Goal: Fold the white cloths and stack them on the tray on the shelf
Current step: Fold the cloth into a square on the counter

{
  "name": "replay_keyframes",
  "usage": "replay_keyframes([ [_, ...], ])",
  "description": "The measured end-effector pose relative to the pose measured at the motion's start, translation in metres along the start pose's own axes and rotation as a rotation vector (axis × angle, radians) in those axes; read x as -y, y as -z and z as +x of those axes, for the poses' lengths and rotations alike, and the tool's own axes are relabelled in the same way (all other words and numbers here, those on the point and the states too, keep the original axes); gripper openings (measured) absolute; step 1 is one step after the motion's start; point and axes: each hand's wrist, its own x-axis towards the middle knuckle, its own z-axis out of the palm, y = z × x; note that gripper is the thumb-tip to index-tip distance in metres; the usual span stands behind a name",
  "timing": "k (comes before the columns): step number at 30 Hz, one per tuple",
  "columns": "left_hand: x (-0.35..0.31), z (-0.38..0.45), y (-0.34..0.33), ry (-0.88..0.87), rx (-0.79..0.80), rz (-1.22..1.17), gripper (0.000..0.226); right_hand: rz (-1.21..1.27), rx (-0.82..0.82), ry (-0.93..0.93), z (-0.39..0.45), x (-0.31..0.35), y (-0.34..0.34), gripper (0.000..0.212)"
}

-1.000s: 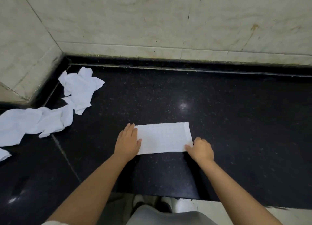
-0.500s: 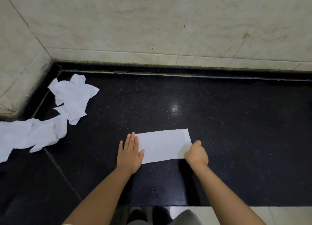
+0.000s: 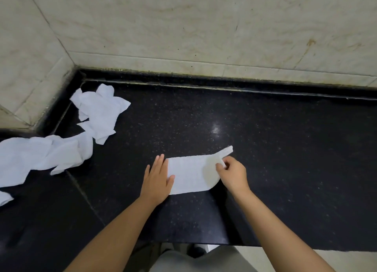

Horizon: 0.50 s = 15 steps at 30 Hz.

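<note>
Your right hand (image 3: 232,174), which a moment ago only rested at the end of the folded white cloth (image 3: 189,175) on the black counter (image 3: 285,149), now pinches and lifts it leftward while your flat left hand (image 3: 157,182) pins the other end, starting the next fold.

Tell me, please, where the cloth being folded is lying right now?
In the head view, the folded cloth lies on the black counter, centre and near the front edge, between the left hand pressing its left end and the right hand pinching its right end.
</note>
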Motion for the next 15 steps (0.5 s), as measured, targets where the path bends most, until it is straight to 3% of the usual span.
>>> replay_keyframes([
  [5, 0.044, -0.027, 0.011, 0.111, -0.118, -0.046, 0.053, -0.176, 0.123, 0.324, -0.016, 0.024, -0.06, 0.012],
  [9, 0.067, -0.046, 0.013, 0.097, -0.211, -0.081, 0.042, -0.399, 0.292, 0.381, -0.032, 0.002, -0.103, 0.016],
  [15, 0.076, -0.053, 0.007, 0.066, -0.219, -0.074, 0.051, -0.499, 0.305, 0.392, -0.031, 0.0, -0.108, 0.022],
])
